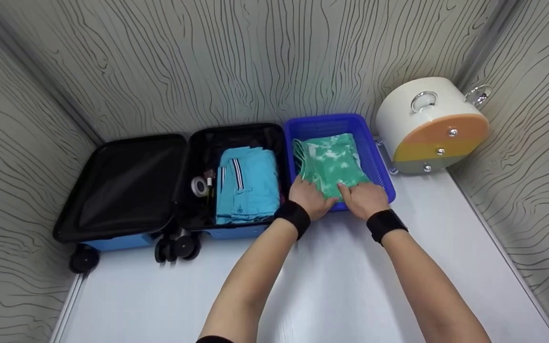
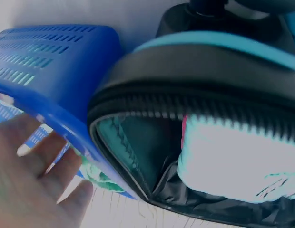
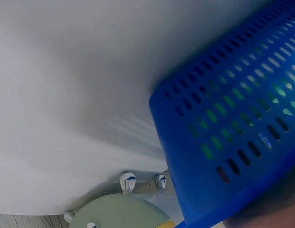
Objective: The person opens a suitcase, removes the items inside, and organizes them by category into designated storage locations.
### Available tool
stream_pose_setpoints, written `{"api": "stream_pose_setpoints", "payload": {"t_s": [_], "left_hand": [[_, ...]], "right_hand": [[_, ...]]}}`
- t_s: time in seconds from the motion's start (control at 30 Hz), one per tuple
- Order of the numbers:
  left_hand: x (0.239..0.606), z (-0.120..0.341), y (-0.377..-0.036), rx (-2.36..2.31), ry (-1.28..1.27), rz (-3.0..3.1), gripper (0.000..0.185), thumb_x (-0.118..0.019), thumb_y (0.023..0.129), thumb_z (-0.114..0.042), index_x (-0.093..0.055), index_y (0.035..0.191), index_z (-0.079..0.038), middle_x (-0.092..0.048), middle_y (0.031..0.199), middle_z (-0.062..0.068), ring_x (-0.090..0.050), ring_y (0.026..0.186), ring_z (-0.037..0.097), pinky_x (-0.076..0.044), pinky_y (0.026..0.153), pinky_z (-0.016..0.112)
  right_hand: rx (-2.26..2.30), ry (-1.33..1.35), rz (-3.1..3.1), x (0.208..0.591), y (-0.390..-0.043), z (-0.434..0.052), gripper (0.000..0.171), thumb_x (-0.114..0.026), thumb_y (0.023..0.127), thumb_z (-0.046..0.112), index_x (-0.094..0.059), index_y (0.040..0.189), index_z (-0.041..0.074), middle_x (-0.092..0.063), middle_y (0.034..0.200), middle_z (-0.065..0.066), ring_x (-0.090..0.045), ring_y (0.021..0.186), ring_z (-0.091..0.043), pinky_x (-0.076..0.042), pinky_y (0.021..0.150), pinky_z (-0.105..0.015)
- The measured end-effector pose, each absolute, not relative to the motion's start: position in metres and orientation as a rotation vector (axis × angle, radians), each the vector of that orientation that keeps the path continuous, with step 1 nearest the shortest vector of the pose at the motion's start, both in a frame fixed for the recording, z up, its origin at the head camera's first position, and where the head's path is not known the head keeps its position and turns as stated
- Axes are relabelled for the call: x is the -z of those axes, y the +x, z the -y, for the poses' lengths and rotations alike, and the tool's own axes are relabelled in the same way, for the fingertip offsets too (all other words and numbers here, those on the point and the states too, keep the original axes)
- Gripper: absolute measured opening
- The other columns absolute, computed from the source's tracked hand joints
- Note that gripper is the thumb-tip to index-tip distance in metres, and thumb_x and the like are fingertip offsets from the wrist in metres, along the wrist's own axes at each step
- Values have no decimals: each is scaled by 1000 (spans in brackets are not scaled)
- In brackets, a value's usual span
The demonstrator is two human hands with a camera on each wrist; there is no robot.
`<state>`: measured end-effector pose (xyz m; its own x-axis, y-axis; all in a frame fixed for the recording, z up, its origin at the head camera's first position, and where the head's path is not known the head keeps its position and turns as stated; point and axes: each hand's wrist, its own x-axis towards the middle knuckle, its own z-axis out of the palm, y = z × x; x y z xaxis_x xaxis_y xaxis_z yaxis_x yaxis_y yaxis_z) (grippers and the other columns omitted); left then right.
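Note:
A folded green-and-white tie-dye garment [image 1: 329, 162] with thin strings along its left side lies in a blue plastic basket [image 1: 374, 166]. My left hand [image 1: 309, 197] reaches over the basket's near rim and holds the garment's near left corner. Bent, slightly spread fingers of that hand [image 2: 52, 161] show inside the rim in the left wrist view. At the near right corner, my right hand [image 1: 365, 197] grips the same cloth, its thumb on top. The right wrist view has only a dark sliver of that hand, beside the slotted basket wall [image 3: 214, 156]; its fingertips are hidden.
Left of the basket an open suitcase [image 1: 122, 186] holds folded light-blue clothing [image 1: 250, 190] and a white roll of tape [image 1: 199, 186]. At the right stands a cream rounded box [image 1: 398, 114] with orange, yellow and green front bands. Patterned walls border the white tabletop [image 1: 331, 286].

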<state>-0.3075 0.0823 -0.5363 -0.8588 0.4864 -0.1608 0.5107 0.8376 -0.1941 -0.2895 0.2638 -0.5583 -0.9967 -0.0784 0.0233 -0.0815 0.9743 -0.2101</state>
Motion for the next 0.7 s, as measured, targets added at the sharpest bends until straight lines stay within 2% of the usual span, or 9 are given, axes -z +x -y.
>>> {"api": "stream_pose_setpoints", "payload": {"t_s": [0.1,0.23,0.37,0.47,0.6,0.7], "left_hand": [[540,-84,-306,306,735,-2846,94,-13,98,-78,-81,111,-15,-69,131,6,-47,140,22,-16,124,43],[542,-83,-306,220,667,-2812,102,-13,93,-84,-76,122,-10,-59,144,10,-38,147,22,-11,124,43],[544,-77,-307,162,645,-2798,102,-10,93,-84,-72,130,-12,-52,151,7,-33,149,23,-9,125,43],[547,-71,-307,40,669,-2803,98,-8,95,-81,-67,138,-15,-52,152,5,-34,149,22,-7,125,42],[545,-55,-304,-263,768,-2806,82,-12,104,-69,-55,149,-16,-52,152,4,-38,147,22,-9,125,41],[539,-39,-303,-505,825,-2755,72,-18,109,-60,-49,154,-13,-47,156,6,-34,149,23,-12,125,40]], "right_hand": [[-353,100,3189,557,-288,-264,78,-22,110,53,-67,66,6,-70,82,-22,-67,94,-47,-46,91,-66],[-377,79,3266,558,-288,-263,81,-17,110,54,-66,67,7,-71,87,-23,-65,102,-48,-37,100,-68],[-362,88,3278,560,-289,-260,82,-15,110,53,-67,68,6,-72,89,-24,-65,105,-49,-36,102,-69],[-347,73,3258,561,-288,-259,83,-16,111,51,-73,75,2,-72,94,-27,-64,106,-50,-37,101,-68],[-327,53,3212,564,-286,-261,78,-21,111,48,-78,95,-3,-71,103,-30,-64,106,-50,-38,100,-68],[-395,17,3160,567,-286,-265,70,-27,111,44,-76,95,-2,-72,103,-27,-65,106,-48,-38,100,-68]]}}
